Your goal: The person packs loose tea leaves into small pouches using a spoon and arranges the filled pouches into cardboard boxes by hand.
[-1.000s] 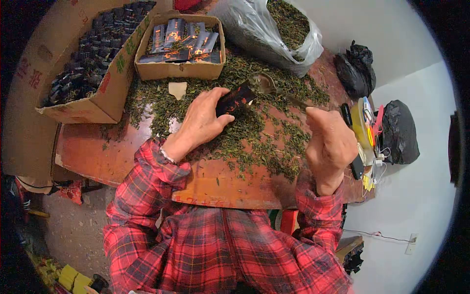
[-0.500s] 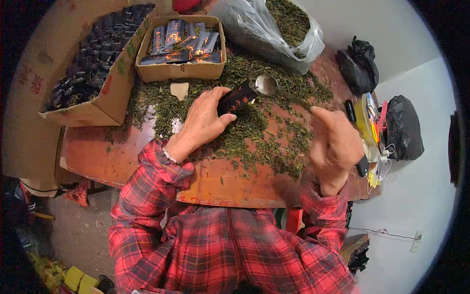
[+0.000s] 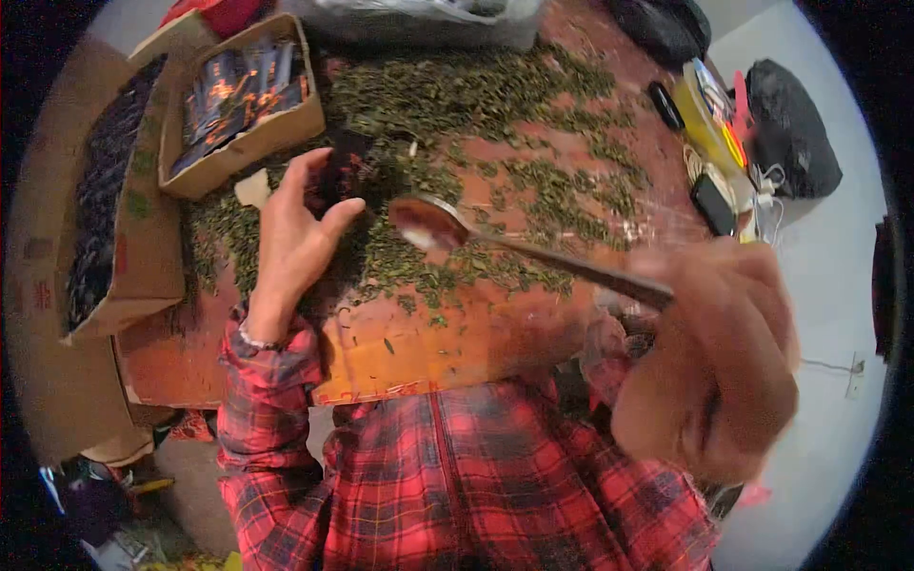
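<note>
My left hand (image 3: 290,233) is closed around a small dark packet with orange-red markings (image 3: 335,179), thumb on the near side and fingers on the far side. Low over the table, the packet is blurred and its opening cannot be made out. Raised close to the camera, my right hand (image 3: 719,357) grips the handle of a metal spoon (image 3: 562,262). The spoon's bowl points left toward the packet, apart from it. Beneath both lie loose dried green leaves (image 3: 457,105), scattered over the reddish-brown table (image 3: 495,333).
A small cardboard box (image 3: 257,135) of dark packets stands at the back left, beside a larger carton (image 3: 152,257) of similar packets. A clear plastic bag (image 3: 428,29) is at the back. On the right are a phone-like black object (image 3: 712,205) and a black bag (image 3: 790,128).
My right hand has lifted the spoon away from the packet, toward the camera. The left hand still holds the packet. The whole view has shifted, with the boxes now further left.
</note>
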Demonstrator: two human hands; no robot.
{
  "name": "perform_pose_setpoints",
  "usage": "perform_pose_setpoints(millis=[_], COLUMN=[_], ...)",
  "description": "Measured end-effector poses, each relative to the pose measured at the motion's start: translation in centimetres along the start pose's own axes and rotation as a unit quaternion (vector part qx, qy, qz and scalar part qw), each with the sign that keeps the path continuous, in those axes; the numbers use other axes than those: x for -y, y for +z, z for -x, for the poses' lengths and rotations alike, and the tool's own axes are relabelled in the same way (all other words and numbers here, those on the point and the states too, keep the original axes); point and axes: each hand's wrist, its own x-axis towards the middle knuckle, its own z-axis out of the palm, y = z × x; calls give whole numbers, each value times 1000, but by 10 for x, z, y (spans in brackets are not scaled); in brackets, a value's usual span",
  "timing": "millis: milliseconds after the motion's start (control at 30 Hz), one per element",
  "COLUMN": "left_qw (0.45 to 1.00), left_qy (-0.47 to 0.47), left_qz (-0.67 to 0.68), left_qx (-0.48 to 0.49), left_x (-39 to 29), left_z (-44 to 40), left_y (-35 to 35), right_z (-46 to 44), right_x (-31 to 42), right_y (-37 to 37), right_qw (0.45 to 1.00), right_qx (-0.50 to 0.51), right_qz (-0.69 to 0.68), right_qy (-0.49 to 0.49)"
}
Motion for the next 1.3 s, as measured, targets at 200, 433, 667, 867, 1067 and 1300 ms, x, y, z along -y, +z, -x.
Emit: perform_pose_setpoints(millis=[200, 433, 667, 867, 1067, 1300], left_qw=[999, 999, 999, 999, 999, 999], left_qy=[-38, -40, -41, -45, -42, -31], left_qz=[6, -7, 27, 7, -6, 20], left_qx=[13, 10, 6, 17, 10, 13], left_x=[-5, -2, 0, 0, -2, 4], left_z=[0, 0, 1, 0, 1, 3], left_y=[0, -1, 1, -2, 0, 0], right_z=[11, 17, 20, 20, 20, 24], right_x=[-4, -5, -2, 7, 10, 14], right_y=[-17, -32, -39, -47, -58, -57], right_qw=[1000, 998, 996, 993, 989, 986], right_qx=[1, 25, 46, 69, 88, 105], right_qz=[-5, -25, -35, -45, -47, -50], right_qy=[19, 46, 75, 90, 105, 117])
